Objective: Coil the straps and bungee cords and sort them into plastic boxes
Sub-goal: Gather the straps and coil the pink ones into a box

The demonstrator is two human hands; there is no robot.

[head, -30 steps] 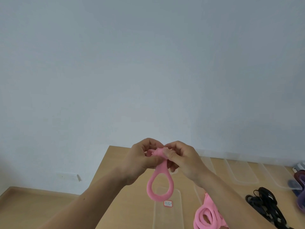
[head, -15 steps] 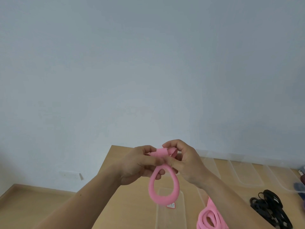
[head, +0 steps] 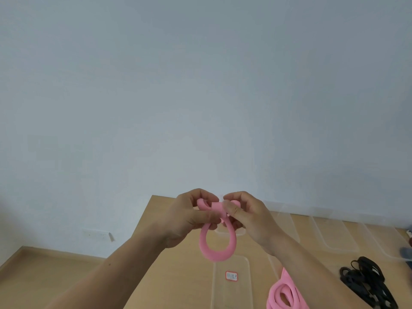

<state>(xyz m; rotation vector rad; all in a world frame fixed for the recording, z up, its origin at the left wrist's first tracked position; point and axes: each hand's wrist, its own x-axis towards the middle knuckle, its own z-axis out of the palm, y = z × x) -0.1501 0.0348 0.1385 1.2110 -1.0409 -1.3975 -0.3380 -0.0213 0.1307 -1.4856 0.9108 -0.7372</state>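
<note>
Pink strap [head: 217,248], coiling step: left hand [head: 189,216] and right hand [head: 247,216] each pinch its wrapped top; next, likely tuck the end, then box [head: 231,286] it.

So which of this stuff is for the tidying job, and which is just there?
For the job: pink strap, gripped by left hand and right hand; coiled pink straps; black cords; labelled clear box; more clear boxes.
Just there: wall socket; wooden table.

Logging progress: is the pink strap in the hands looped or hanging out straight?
Looped: the pink strap hangs as a teardrop loop, its gathered top pinched by the left hand and right hand.
</note>
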